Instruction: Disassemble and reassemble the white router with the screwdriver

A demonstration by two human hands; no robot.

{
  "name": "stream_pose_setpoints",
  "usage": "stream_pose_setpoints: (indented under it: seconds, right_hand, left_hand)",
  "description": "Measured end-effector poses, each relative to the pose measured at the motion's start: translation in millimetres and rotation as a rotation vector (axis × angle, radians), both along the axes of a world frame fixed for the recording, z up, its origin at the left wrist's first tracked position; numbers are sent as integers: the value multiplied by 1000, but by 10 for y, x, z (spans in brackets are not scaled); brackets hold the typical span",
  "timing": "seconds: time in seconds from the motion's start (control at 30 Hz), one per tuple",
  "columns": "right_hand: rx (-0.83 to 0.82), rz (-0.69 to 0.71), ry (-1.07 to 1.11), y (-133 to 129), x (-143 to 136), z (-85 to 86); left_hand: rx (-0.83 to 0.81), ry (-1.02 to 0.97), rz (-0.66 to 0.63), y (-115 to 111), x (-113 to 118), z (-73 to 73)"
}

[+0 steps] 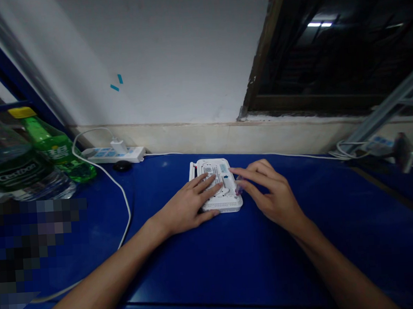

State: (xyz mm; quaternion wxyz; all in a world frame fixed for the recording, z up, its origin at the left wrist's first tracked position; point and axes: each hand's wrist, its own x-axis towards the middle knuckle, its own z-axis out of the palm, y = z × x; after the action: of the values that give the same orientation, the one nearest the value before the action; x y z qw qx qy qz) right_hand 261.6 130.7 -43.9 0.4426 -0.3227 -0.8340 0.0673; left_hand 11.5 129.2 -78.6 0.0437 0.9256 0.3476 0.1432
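- The left hand (185, 205) hides part of a white device (229, 190), its label (223, 168) too small to read.
- At the right hand (273, 192), a small translucent piece (239, 185) blurs beyond naming.
- A large bottle (16, 168) is cut off at my left.
- Coarse blocks (30, 254) mask part of the blue table (206, 261).

Two hands (188, 202) (273, 192), one perforated device (228, 186), two bottles (54, 145) (16, 170) and two blue wall strips (120, 79) (114, 88) show.

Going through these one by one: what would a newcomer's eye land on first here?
Probably the white vented device at mid-picture on the blue tabletop, with the left hand spread across it and the right hand at its right edge. Next, the yellow-capped green bottle at far left.
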Motion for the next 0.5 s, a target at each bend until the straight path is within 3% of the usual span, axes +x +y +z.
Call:
stream_pose_setpoints:
  seconds: [0.13, 0.33, 0.5]
  right_hand:
    - [-70, 127, -41, -18, 26, 33]
    - [-18, -14, -6, 6, 58, -8]
    - [-94, 66, -54, -12, 77, -11]
  left_hand:
    - [8, 23, 0, 7, 0, -5]
    - [18, 36, 9, 6, 4, -11]
    - [9, 35, 4, 4, 7, -2]
